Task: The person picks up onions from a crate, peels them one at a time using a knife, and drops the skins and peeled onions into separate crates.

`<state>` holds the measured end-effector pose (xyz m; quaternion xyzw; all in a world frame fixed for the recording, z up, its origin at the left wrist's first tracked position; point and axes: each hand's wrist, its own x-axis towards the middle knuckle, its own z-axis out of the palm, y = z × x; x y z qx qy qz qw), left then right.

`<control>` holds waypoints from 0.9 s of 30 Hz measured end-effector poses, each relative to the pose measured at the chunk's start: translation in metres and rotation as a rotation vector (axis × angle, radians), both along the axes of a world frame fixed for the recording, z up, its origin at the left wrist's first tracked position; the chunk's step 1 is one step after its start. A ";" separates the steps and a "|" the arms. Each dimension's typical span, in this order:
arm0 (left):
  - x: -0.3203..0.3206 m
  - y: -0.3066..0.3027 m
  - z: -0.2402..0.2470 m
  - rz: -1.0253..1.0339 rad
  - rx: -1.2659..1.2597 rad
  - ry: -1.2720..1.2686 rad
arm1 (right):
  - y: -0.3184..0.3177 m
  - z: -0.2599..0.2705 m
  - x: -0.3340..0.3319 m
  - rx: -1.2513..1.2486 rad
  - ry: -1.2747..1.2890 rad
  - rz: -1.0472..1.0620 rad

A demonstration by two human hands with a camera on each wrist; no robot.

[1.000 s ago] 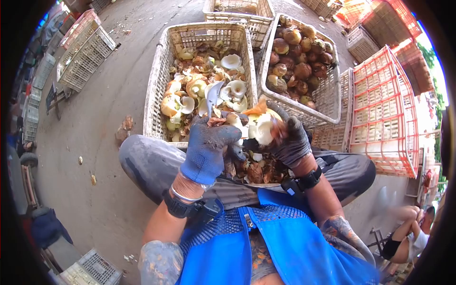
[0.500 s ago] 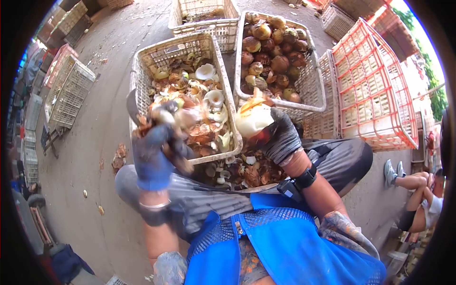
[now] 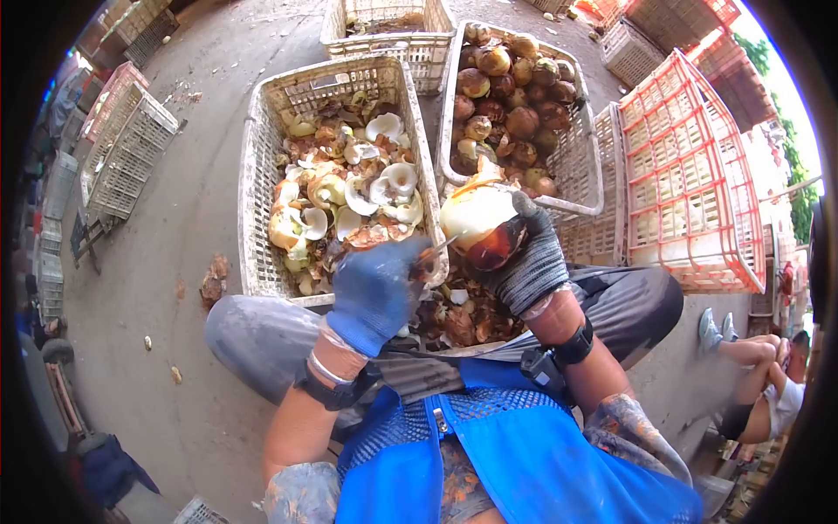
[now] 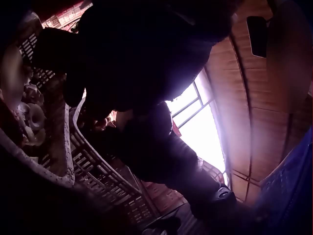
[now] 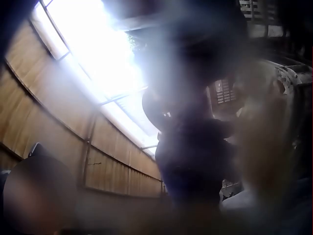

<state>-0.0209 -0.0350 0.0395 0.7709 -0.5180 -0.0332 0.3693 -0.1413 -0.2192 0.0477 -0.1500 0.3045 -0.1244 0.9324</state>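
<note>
Two gloved hands over the lap, just in front of the crate of peelings [image 3: 253, 175]. Clamped in the grey-gloved right hand [image 3: 532, 262]: a half-peeled fruit [image 3: 476, 217], probably heavy, hard, and slick on the white flesh. Best gripped at the brown husk end. Long axis tilted, pale end up and away. Clenched in the blue-gloved left hand [image 3: 375, 293]: a knife [image 3: 434, 251], tip at the fruit.

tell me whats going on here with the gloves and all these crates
A seated person is peeling a round fruit over their lap. The right hand, in a dark glove, grips the fruit, which is pale where the brown skin is already off. The left hand, in a blue glove, holds a knife with its blade at the fruit. In front stand a white crate of peelings and a second crate of brown whole fruits.
</note>
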 end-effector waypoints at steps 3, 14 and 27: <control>-0.001 0.009 -0.017 0.136 0.077 -0.087 | 0.001 -0.009 -0.002 0.004 0.075 -0.003; -0.008 -0.006 0.003 0.172 -0.162 -0.384 | -0.008 -0.008 -0.004 0.154 -0.081 -0.121; 0.020 0.006 -0.017 0.406 0.309 -0.030 | 0.030 -0.037 -0.015 0.184 0.003 0.060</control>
